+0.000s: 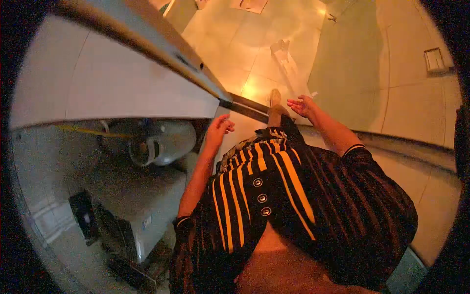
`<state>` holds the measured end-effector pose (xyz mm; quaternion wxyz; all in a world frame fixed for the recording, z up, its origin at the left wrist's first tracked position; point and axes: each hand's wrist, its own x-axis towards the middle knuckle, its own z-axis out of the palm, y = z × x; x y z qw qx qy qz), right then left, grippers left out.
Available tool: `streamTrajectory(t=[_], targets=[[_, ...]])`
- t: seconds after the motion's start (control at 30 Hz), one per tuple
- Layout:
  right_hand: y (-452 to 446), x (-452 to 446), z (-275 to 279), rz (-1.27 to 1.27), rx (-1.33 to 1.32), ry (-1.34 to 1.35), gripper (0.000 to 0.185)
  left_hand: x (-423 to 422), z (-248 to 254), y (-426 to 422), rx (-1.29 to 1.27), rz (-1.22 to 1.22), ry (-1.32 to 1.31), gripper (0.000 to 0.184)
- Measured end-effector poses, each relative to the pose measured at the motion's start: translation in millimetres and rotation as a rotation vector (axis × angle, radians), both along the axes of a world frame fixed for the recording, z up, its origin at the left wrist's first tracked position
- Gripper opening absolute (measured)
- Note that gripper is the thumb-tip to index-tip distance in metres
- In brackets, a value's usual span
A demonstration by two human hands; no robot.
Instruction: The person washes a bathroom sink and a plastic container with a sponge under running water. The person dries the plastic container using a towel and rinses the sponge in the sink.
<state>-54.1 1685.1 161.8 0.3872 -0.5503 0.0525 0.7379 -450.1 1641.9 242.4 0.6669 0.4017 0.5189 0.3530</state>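
Note:
My left hand [219,130] hangs in the air at my side, its fingers loosely curled and apart, with nothing in it. It is nearest to the end of the white slab or counter [132,78] on the left and the dark sill of a doorway [248,109]. My right hand [302,106] is held out in front on the other side, palm partly turned up and fingers stretched out, also holding nothing. Between the hands one foot [275,98] steps past the sill onto the lit tiles.
Below the slab on the left stands a pale gas cylinder [171,142] with a yellow hose [88,130]. A door frame [147,44] slants across the upper left. A pale, unclear shape [285,61] shows on the tiled floor [215,29]. A switch plate [434,61] is on the right wall.

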Motion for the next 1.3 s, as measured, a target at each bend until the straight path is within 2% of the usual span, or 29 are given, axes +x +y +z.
streamTrajectory(t=[0.1,0.2,0.27,0.33,0.4,0.43,0.47,0.5,0.53,0.57,0.7,0.77,0.8,0.87,0.93,1.0,1.07,1.1,1.2,1.27,1.3], targets=[[38.8,-31.5,2.5,-0.063,-0.087,0.008,0.044,-7.1,-8.2,41.2,-0.02,-0.142,-0.044,0.034],[85.9,-66.5,-13.2,0.02,-0.018,-0.066,0.045,-20.5,-7.0,98.6,-0.025,-0.121,-0.016,0.035],[129.0,-94.0,-25.7,0.012,0.011,0.037,0.043,-39.5,7.1,139.4,0.012,-0.058,0.006,0.036],[124.5,-99.6,-14.1,0.178,0.078,-0.12,0.044,-41.6,3.0,147.5,0.062,-0.004,-0.008,0.037],[117.9,-119.2,14.2,0.174,0.021,-0.083,0.041,-57.3,20.5,149.7,0.087,0.012,-0.006,0.039],[115.5,-127.6,29.0,0.267,0.133,-0.171,0.038,-65.5,33.1,149.2,0.107,0.065,0.027,0.045],[104.0,-134.7,43.4,0.359,0.234,-0.26,0.036,-75.1,43.8,141.8,0.116,0.116,0.057,0.05],[26.0,-52.6,77.4,0.37,0.302,-0.289,0.032,-1.4,62.1,86.8,0.116,0.071,0.03,0.05],[-66.1,5.2,109.7,0.373,0.277,-0.275,0.032,50.1,87.8,6.4,0.169,0.087,0.06,0.06],[-112.6,21.5,123.0,0.416,0.315,-0.305,0.032,64.6,98.4,-32.2,0.23,0.102,0.099,0.071],[-139.1,19.4,139.1,0.532,0.448,-0.328,0.032,56.7,133.5,-43.6,0.248,0.053,0.178,0.086],[-143.3,7.3,158.7,0.542,0.504,-0.372,0.032,46.3,149.3,-24.9,0.309,-0.161,0.154,0.091],[-142.0,17.2,164.5,0.556,0.534,-0.332,0.032,56.7,156.5,-24.3,0.328,-0.132,0.172,0.091],[-151.5,12.4,162.7,0.584,0.562,-0.287,0.033,51.3,163.7,-28.9,0.251,-0.238,-0.03,0.095],[-154.3,12.6,150.5,0.599,0.614,-0.265,0.036,46.1,158.2,-29.9,0.244,-0.252,-0.017,0.096],[-146.5,17.2,165.4,0.558,0.633,-0.286,0.035,65.9,165.6,-21.2,0.264,-0.291,0.025,0.097],[-143.3,26.0,164.3,0.561,0.66,-0.339,0.033,86.6,172.9,-26.4,0.455,-0.26,0.21,0.092],[-143.6,33.7,169.0,0.51,0.689,-0.398,0.034,97.1,174.7,-22.8,0.462,-0.255,0.209,0.092],[-136.1,29.1,181.9,0.534,0.77,-0.373,0.041,92.5,178.0,-37.8,0.359,-0.146,0.038,0.084],[-134.4,20.0,200.2,0.582,0.755,-0.352,0.043,80.6,174.3,-47.9,0.374,0.085,-0.104,0.078],[-135.7,16.3,204.7,0.562,0.746,-0.345,0.044,69.5,155.7,-44.9,0.304,0.094,-0.115,0.068]])
